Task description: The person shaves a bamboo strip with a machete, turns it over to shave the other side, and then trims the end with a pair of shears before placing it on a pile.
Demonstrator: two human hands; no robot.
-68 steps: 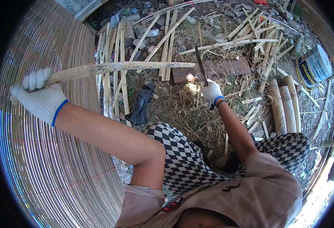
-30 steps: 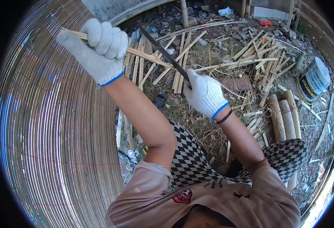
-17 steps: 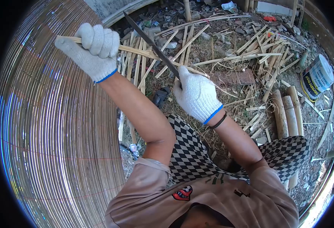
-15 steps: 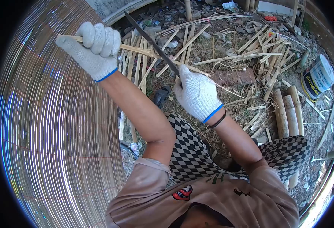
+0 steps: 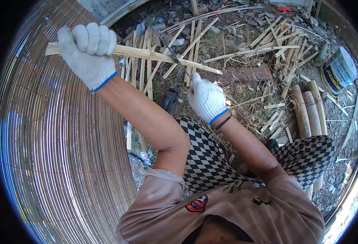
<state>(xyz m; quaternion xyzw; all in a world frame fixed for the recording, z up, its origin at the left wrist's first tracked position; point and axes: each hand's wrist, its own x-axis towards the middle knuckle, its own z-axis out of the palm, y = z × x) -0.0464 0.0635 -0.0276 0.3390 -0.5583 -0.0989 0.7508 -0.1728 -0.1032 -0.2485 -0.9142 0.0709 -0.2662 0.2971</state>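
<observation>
My left hand, in a white knit glove with a blue cuff, is closed round a pale bamboo strip. The strip sticks out past the thumb at the left and runs rightward, its far end hanging over the ground. In a matching glove, my right hand grips a long dark blade, a machete, whose handle is hidden in the fist. The machete slants up and left from that hand and crosses the strip, seen nearly edge-on, at the strip's right part.
A slatted bamboo blind fills the left side. Split strips lie in a pile at the right, near a brick. Bamboo poles and a paint bucket stand further right. Shavings and rubble cover the ground.
My left hand has moved slightly left and down with the strip, which now shows its broader face. The machete has turned more edge-on, and my right hand has shifted a little left.
</observation>
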